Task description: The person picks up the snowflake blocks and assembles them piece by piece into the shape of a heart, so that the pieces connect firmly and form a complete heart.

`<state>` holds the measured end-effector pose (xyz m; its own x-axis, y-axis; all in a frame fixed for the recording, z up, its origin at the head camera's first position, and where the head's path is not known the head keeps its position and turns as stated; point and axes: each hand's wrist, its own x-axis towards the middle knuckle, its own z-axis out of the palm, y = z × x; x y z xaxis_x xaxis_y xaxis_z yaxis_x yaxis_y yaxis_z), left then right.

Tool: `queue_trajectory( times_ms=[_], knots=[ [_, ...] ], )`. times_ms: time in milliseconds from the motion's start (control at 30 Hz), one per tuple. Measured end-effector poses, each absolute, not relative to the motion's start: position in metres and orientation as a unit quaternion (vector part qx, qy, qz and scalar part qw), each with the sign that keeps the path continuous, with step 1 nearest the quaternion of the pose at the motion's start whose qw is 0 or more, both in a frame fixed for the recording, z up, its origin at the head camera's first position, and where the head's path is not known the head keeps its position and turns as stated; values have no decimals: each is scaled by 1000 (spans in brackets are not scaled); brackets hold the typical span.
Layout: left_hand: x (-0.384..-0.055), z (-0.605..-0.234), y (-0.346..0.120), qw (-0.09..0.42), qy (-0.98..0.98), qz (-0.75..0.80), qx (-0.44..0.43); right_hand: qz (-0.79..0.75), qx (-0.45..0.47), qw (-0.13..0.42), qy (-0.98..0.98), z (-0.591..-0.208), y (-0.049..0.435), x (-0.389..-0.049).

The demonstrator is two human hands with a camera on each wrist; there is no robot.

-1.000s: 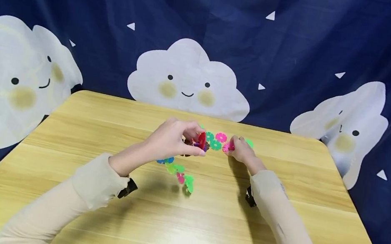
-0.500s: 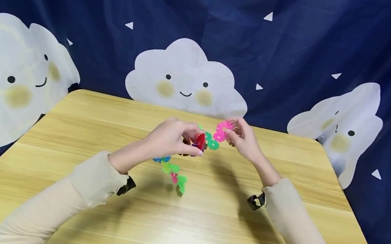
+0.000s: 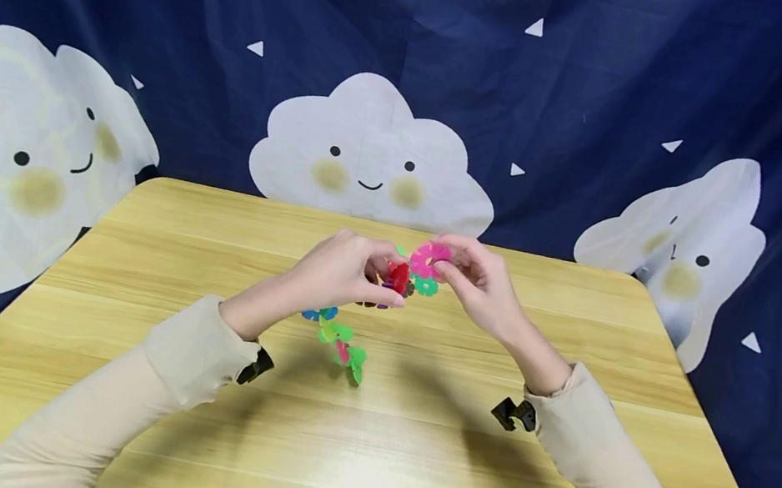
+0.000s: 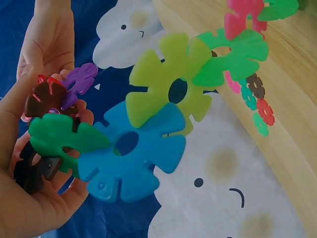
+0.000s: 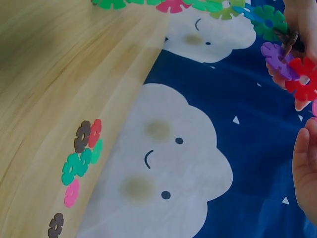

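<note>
My left hand (image 3: 338,266) holds a chain of slotted plastic flower discs at its upper end. A red disc (image 5: 298,89) and a purple disc (image 5: 274,55) stand out from its fingertips. A brown disc (image 4: 42,101) and a dark green disc (image 4: 52,131) lie against the fingers. From there the chain runs through a blue disc (image 4: 143,176), a yellow-green one (image 4: 148,74), a green one and a pink one, and hangs toward me. My right hand (image 3: 486,288) pinches a pink disc (image 3: 421,257) between thumb and fingers, close beside the red disc.
Loose flower discs lie on the wooden table (image 3: 418,467) near its far edge, among them a teal disc (image 5: 70,169), a pink disc (image 5: 72,193) and a brown disc (image 5: 81,139). A dark blue cloud-print curtain (image 3: 575,78) hangs behind the table.
My right hand has lifted a pink disc off the table and brought it left, up to the red disc. The left hand keeps its hold on the chain, nearly still.
</note>
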<state>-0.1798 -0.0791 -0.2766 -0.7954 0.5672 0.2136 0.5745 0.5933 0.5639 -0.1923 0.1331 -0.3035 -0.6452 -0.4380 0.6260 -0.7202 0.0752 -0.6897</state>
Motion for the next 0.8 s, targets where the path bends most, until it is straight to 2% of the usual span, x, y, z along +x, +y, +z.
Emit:
queue_trajectory(
  times_ms=[433, 600, 800],
  knots=[
    [-181, -277, -77, 2, -887, -321, -331, 456, 507, 237, -692, -302, 130, -197],
    [-180, -276, -76, 1, -882, -327, -340, 426, 517, 256, -697, -297, 127, -195],
    [-176, -273, -77, 23, -878, -332, -345, 438, 505, 265, -695, -290, 124, -190]
  ],
)
